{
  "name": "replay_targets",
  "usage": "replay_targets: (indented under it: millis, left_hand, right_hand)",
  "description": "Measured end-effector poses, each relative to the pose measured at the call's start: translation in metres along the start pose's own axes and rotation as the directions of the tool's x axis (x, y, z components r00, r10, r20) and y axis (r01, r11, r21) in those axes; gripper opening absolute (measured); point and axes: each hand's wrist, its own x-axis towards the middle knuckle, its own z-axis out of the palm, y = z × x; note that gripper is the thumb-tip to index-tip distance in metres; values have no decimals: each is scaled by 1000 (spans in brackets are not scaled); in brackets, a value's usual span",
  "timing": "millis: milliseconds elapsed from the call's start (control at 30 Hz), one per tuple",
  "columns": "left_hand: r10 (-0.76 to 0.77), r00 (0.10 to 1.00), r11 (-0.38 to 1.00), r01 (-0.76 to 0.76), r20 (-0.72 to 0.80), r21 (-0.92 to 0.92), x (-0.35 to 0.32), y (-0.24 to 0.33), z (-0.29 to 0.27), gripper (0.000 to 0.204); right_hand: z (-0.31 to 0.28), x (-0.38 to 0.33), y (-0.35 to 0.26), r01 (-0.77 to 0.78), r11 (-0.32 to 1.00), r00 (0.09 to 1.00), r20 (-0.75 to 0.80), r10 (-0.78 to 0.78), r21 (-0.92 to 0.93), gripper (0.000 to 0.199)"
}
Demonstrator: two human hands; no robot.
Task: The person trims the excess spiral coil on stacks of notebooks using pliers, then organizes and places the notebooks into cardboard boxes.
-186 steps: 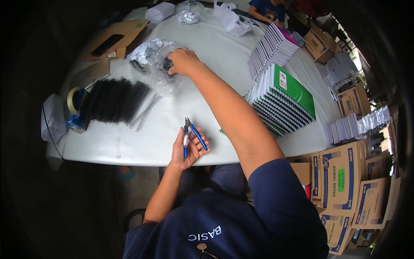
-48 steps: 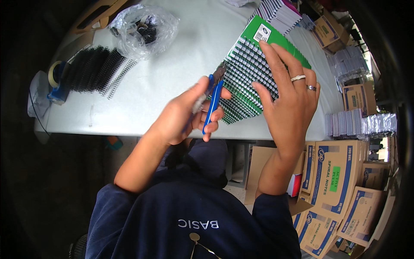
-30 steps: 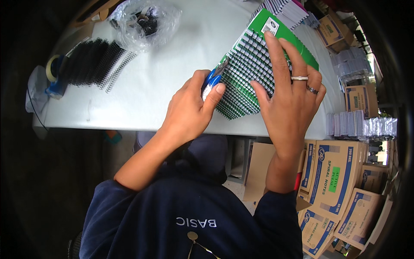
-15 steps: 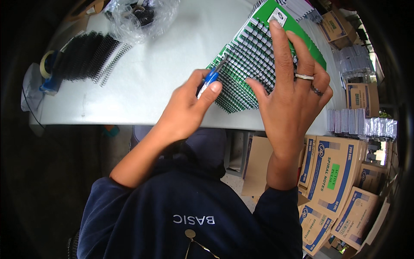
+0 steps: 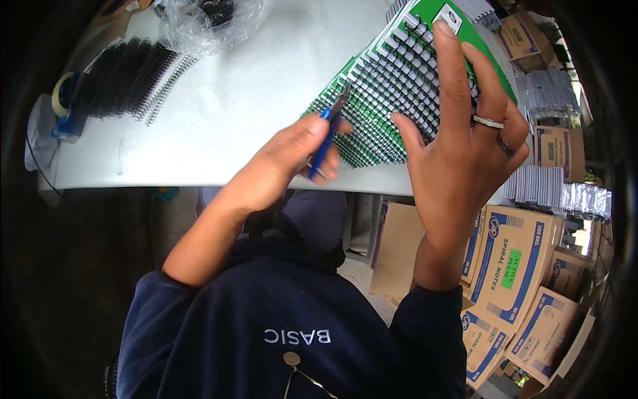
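Observation:
A fanned stack of spiral notebooks point(image 5: 382, 100) with green covers and dark wire coils lies at the right of the table. My left hand point(image 5: 276, 159) is closed around blue-handled cutting pliers point(image 5: 323, 153), whose dark metal jaws point up at the coils on the stack's left side. Whether the jaws touch a wire cannot be made out. Spread over the stack's right side, my right hand point(image 5: 462, 143) has its thumb and fingers apart, the fingertips near the white label on the top cover. Two rings show on its fingers.
Loose black coils point(image 5: 123, 80) lie in a row at the table's left, beside a blue tape dispenser point(image 5: 70, 106). Behind them sits a clear plastic bag point(image 5: 212, 26). Cardboard boxes point(image 5: 512, 259) and more notebook stacks point(image 5: 548, 96) stand to the right of the white table point(image 5: 219, 126).
My left hand has turned, and the pliers' blue handles show more, slanting downward. My right hand appears slightly further right in the picture, still spread on the stack. The whole view has shifted slightly.

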Motion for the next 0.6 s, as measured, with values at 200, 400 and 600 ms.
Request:
replay_targets:
  millis: [200,400,600]
  left_hand:
    - [-52,957,772,219,284,-597,5,-4,-16,67]
    - [-98,992,951,119,84,-286,1,2,-10,58]
    - [258,924,811,-48,-282,583,3,-2,4,49]
  right_hand:
    - [-12,4,-17,-162,925,987,57,152,344,95]
    - [-13,5,-16,-193,934,981,92,173,301,94]
    - [-20,6,-17,-224,941,970,156,189,253,92]
